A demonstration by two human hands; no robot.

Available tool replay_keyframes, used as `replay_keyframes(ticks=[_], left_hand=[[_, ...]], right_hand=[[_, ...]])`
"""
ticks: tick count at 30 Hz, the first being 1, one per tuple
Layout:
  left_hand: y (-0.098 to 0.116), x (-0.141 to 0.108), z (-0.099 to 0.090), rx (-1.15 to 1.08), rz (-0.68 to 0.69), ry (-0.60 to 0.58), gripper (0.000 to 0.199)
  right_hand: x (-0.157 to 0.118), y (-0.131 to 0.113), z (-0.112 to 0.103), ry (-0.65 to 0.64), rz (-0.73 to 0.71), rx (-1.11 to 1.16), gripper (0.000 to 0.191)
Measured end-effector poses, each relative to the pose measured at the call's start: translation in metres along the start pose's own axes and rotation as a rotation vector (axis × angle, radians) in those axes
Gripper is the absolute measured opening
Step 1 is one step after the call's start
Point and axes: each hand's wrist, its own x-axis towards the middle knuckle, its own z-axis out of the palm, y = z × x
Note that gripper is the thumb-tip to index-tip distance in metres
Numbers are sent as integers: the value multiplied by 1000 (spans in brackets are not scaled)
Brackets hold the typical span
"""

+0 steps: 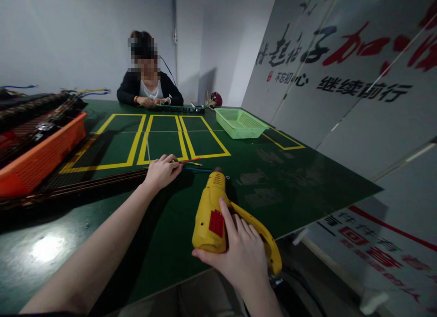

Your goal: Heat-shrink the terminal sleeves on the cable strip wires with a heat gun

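Observation:
My right hand (244,249) is closed around a yellow heat gun (204,214) with a red label. The gun's dark nozzle points away from me, close to the ends of several coloured wires (195,163). Those wires are red, yellow-green and blue, with small metal terminals on their tips. At the right end of a long dark strip (102,180), my left hand (163,173) has its fingers closed on the wires. The strip lies across the table and runs off to the left.
An orange basket (44,155) with dark strips and wires stands at left. Yellow tape rectangles (184,148) mark the green table (307,180). A light green basket (241,124) sits at the back right. Across the table a person (150,87) handles another strip (180,108). A black cord (303,285) trails at right.

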Motion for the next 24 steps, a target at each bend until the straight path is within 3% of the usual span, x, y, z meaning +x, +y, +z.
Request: replay_keyframes(ticks=[5,10,15,18,21,24], left_hand=[[-21,5,-4,-169,100,-104,47],[-34,14,-3,-385,30,-188,50],[-37,16,3,-481,-48,-181,49],[-37,18,4,-477,-14,-165,49],[-24,25,-18,-461,97,-83,47],[14,27,-75,-425,231,8,42]], right_hand=[[-1,-9,2,-33,-65,41,118],[2,-30,5,-81,-98,133,123],[11,-53,9,-163,-141,210,124],[15,-61,12,-191,-177,239,124],[17,-63,13,-183,-187,251,123],[16,-58,14,-146,-204,236,123]])
